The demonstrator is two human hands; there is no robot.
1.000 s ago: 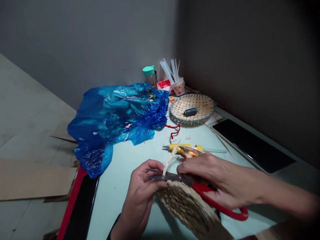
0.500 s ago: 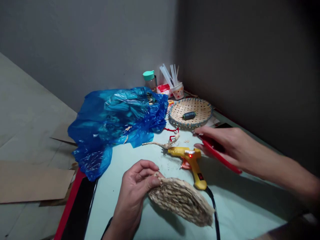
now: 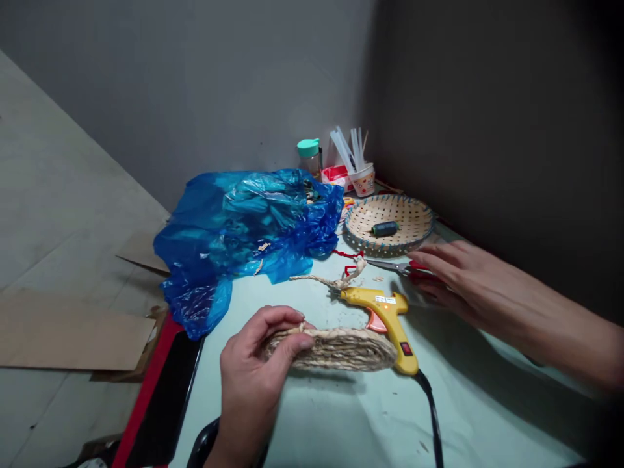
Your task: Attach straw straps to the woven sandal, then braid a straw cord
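The left hand (image 3: 256, 370) grasps a coiled braided-fibre disc (image 3: 348, 351) by its left end, thumb in front and fingers behind, holding it nearly edge-on above the near part of the bench (image 3: 302, 416). The right hand (image 3: 468, 279) is at the red handles of the scissors (image 3: 402, 267), fingers stretched out; whether it grips them or has let go cannot be told. The blades point left, towards a loose length of braid (image 3: 316, 281).

Good handling here would mean a steady pinch on the coil's end, firm enough that the windings do not spring apart, yet not squashing them. The scissors are best laid flat, with fingers kept back from the blades. The yellow glue gun (image 3: 375, 299) lies just beyond the disc, its indicator lit, so the nozzle should be treated as hot and the loose braid kept off it.
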